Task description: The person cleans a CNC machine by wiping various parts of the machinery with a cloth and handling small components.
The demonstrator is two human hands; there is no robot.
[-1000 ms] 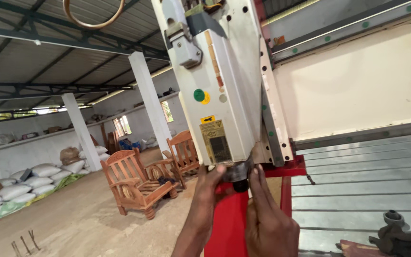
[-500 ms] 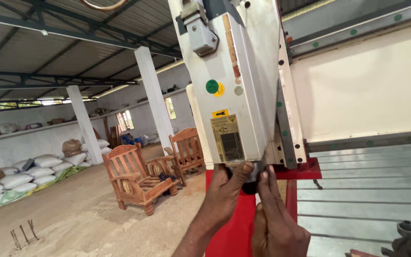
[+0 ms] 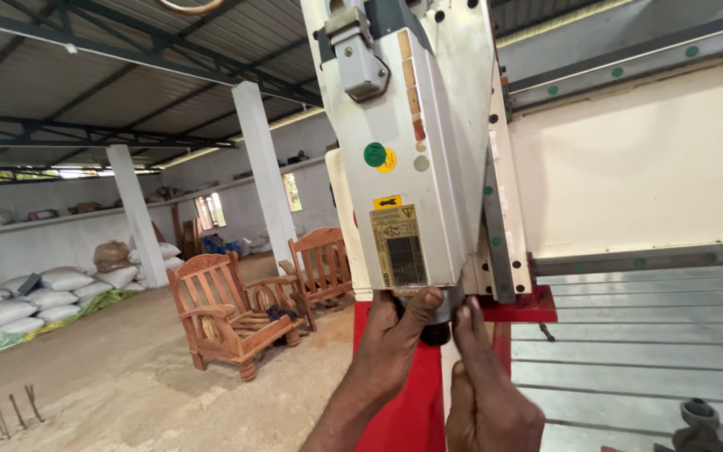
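While I reach up under the router spindle [image 3: 412,142], both my hands meet at its dark collet nut [image 3: 437,328].

My left hand [image 3: 395,351] has its grip clenched around the nut, thumb across the front; my right hand [image 3: 487,402] presses fingertips [image 3: 466,316] against its side. Wooden armchairs [image 3: 228,314] stand on the floor well behind.

Single head view, close, facing the white spindle head [image 3: 412,151] at chest height

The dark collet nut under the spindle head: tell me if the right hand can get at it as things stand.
Probably yes. The right hand has a fingertip up beside the dark collet nut under the spindle head, with nothing between them; the left hand already wraps its other side.
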